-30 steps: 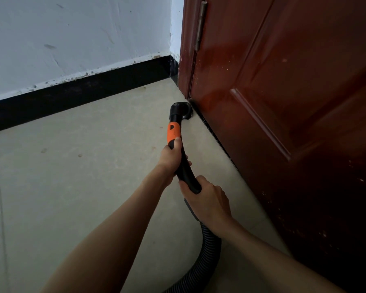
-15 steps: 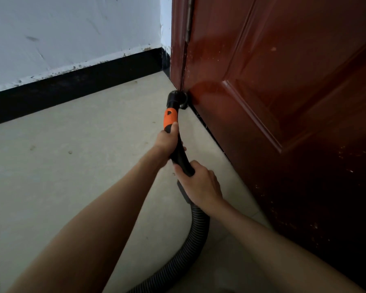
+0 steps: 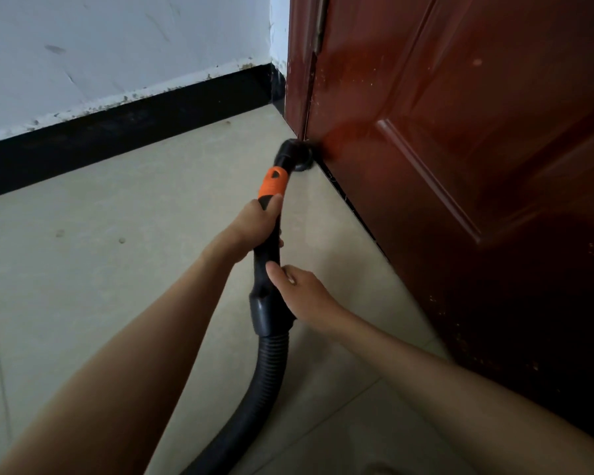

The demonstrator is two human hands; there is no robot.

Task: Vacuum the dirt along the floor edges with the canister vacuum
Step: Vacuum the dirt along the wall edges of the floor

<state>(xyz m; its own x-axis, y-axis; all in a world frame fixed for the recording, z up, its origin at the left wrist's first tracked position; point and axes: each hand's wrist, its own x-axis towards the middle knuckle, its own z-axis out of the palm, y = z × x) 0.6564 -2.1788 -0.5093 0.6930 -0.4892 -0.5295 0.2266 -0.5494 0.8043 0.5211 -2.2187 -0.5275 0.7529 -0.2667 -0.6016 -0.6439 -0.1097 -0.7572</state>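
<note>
Both hands held the vacuum handle [image 3: 267, 258] — left hand [image 3: 254, 224] wrapped just below its orange collar, right hand [image 3: 302, 293] gripping lower. The nozzle [image 3: 294, 156] touched the door [image 3: 460, 132] at its hinge-side bottom corner — no readable writing anywhere.

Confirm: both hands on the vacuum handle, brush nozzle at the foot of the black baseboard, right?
Not quite. In the head view the brush nozzle sits at the foot of the red-brown door, not the black baseboard. Left hand and right hand do hold the vacuum handle.
</note>
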